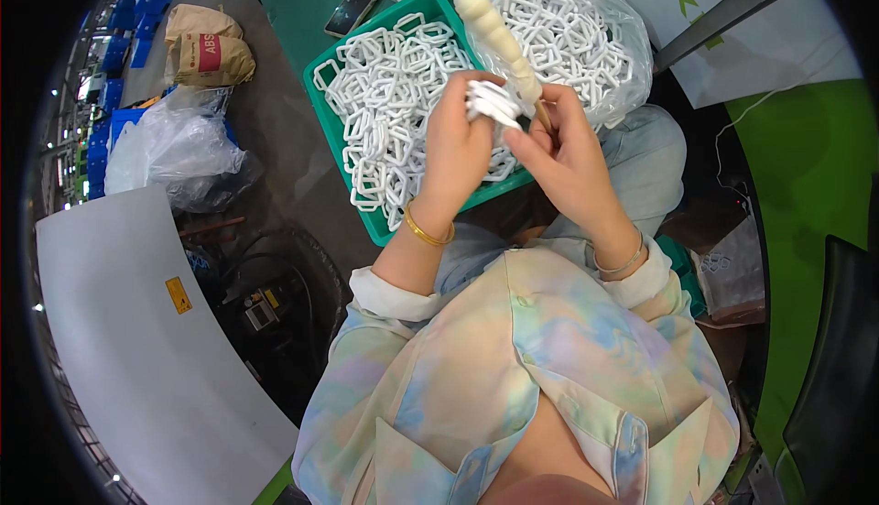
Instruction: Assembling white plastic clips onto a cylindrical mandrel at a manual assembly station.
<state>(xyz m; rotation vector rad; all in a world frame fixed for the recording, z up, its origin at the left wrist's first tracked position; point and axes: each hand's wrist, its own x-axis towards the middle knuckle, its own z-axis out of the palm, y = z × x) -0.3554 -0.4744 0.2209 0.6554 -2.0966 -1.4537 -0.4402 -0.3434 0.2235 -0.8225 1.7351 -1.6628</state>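
Note:
My left hand [458, 143] is closed around a small bunch of white plastic links [494, 102], held above a green crate [322, 130]. My right hand [572, 162] is closed on a thin tan stick that carries a long, knobbly cream-coloured piece [494, 33], tilted up and to the left. Its thumb reaches to the edge of the bunch in my left hand. Beneath both hands, the crate is full of loose white angular links [394, 93]. Part of the stick is hidden by my right fingers.
Beyond the crate, a clear plastic bag [632, 56] holds more white links, with a second bag behind it. A dark flat device [352, 8] lies by the crate's far-left corner. Brown sacks [212, 52] and crumpled plastic [174, 143] are at the left, above a grey panel [137, 322].

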